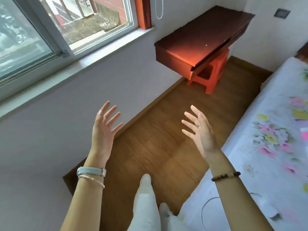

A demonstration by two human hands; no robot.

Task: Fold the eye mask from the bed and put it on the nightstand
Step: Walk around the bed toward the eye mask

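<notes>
Floral white bedsheet [270, 130], orange stool [211, 75]

Your bed [266, 139] runs off the right edge, so you see only its near side. A pink object [304, 133] on the floral sheet is cut by that same edge, and you cannot tell what it is. The red stool [211, 75] is mostly hidden under the dark wooden board [200, 39] lying on it. Your right forearm [233, 197] covers part of the thin black cord [204, 207] on the bed.
</notes>
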